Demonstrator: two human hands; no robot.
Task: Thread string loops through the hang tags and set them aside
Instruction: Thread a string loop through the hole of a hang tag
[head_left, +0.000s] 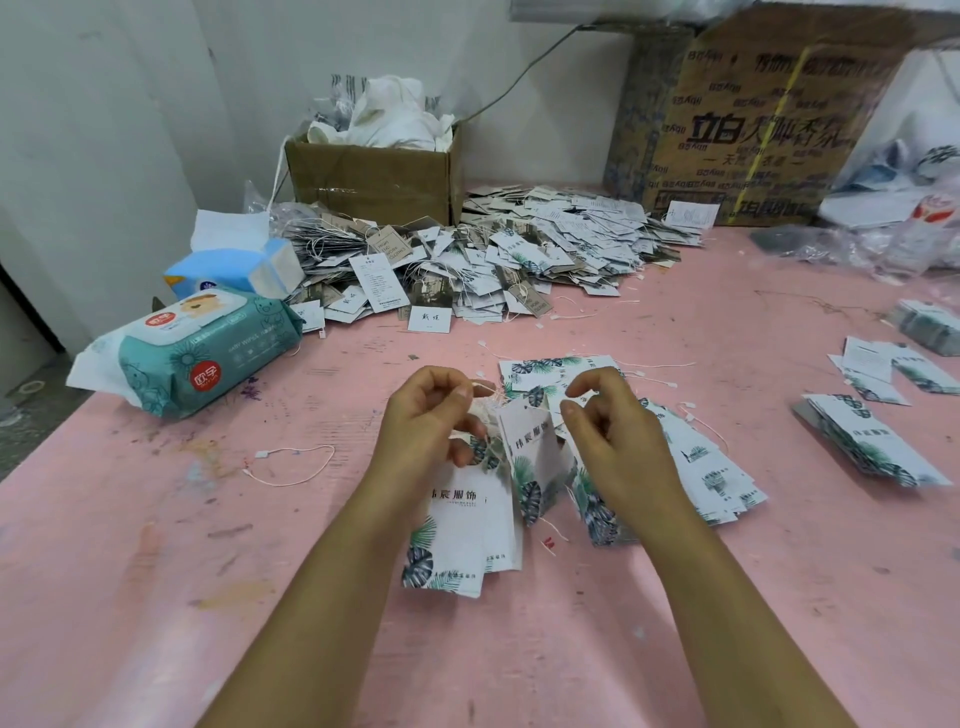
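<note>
Pink, paint-stained table (156, 597) fills the foreground. White wall (130, 104) stands behind it, crossed by a grey cable (524, 67). Grey floor (31, 415) shows at far left.

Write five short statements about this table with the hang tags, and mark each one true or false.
1. The left hand holds a bunch of hang tags by their top end. True.
2. The wet wipes pack lies right of both hands. False: it lies far to their left.
3. A loose string loop lies on the pink table, left of the left hand. True.
4. The small cardboard box at the back is empty. False: white material fills it past the rim.
5. The right hand rests flat on the table. False: it is raised beside the tags, fingers curled.
</note>
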